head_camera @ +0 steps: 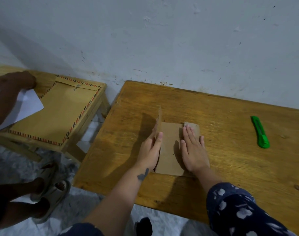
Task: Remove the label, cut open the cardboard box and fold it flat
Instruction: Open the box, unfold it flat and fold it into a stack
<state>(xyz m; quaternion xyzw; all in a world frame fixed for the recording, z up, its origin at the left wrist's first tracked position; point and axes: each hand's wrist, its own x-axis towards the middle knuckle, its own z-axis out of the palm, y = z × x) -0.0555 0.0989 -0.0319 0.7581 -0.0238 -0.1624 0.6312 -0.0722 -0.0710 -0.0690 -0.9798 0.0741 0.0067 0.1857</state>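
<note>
At the far left of the frame another person's hand rests on a sheet of white paper beside a striped-edged envelope on a low stool; none of that seems part of the job.

Moving right to the centre, the cardboard box lies opened out on the wooden tabletop, just left of the frame's middle. The left hand has its grip loosely closed on one side panel, thumb on the inner face and fingers behind it, holding that panel upright on its edge. The right hand grips nothing: it lies open and flat, palm down, pressing the right part of the card against the tabletop.

By my reading the cutting is done, since the box is already one spread sheet and no label shows on the faces in view. What seems left is to fold the standing panel down and press the whole thing flat.

The card's long axis runs from the lower edge of the frame up toward the wall, tilted slightly left; a small flap juts out at its upper right corner.

Well apart at the right lies the green utility knife, untouched, its length also running roughly toward the wall.
</note>
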